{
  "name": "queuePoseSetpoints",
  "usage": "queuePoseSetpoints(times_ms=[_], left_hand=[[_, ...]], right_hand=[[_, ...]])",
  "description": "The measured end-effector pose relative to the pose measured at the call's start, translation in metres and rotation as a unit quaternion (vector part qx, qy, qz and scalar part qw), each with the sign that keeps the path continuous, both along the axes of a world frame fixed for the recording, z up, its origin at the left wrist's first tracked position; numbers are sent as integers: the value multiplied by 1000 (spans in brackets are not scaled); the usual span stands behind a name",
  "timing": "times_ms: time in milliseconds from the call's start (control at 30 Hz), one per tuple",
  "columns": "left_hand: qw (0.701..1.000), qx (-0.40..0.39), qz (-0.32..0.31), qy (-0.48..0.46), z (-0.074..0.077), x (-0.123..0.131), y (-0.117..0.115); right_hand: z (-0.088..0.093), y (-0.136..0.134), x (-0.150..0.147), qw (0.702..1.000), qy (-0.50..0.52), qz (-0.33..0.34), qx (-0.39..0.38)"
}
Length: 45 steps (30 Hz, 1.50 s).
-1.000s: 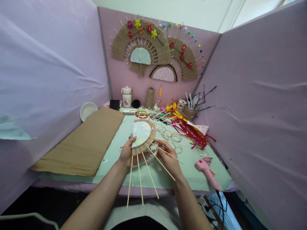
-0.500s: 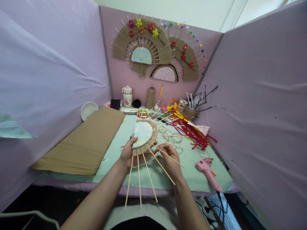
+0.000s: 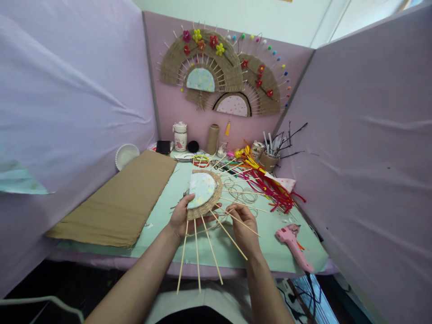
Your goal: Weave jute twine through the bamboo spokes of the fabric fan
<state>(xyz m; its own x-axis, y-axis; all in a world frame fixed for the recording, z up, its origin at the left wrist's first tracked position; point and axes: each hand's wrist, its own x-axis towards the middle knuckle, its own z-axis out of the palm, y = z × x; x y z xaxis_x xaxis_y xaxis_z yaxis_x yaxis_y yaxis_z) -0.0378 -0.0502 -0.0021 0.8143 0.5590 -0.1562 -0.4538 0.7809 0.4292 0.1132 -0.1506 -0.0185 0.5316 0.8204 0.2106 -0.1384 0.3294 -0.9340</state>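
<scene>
My left hand (image 3: 179, 219) grips a half-round fan (image 3: 201, 191) by its lower left edge, thumb on top and fingers beneath. Pale floral cloth covers its middle, a woven twine band rims it, and thin wooden sticks (image 3: 207, 243) spread out from the band. At the fan's lower right, my right hand (image 3: 245, 227) is closed in a pinch beside the sticks. A strand of twine (image 3: 216, 225) passes by the lower sticks to its fingers; the fingertips are partly hidden. Beyond, loose twine coils (image 3: 243, 194) lie on the table.
A pink glue gun (image 3: 293, 245) lies at the right, its cord hanging off the edge. Red and yellow pipe cleaners (image 3: 266, 186) are heaped behind. Folded brown cloth (image 3: 114, 202) covers the left. Scissors (image 3: 201, 161), a twine spool (image 3: 213, 139) and a lidded jar (image 3: 180, 137) stand or lie at the back.
My right hand has shifted slightly right, away from the fan's band. The left hand and fan hold nearly the same place; the whole view has moved slightly.
</scene>
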Motion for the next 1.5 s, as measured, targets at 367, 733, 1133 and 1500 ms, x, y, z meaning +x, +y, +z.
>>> queuePoseSetpoints(times_ms=[367, 733, 1133, 1500], left_hand=[[1000, -15, -3, 7, -5, -2, 5], [1000, -5, 21, 22, 3, -2, 2], [1000, 10, 9, 21, 4, -4, 2], [998, -3, 45, 32, 18, -6, 1]], right_hand=[[-5, 2, 2, 999, -9, -2, -40], [-4, 0, 1, 998, 14, 30, -51], [-8, 3, 3, 998, 5, 16, -53], [3, -1, 3, 985, -155, 14, -73]])
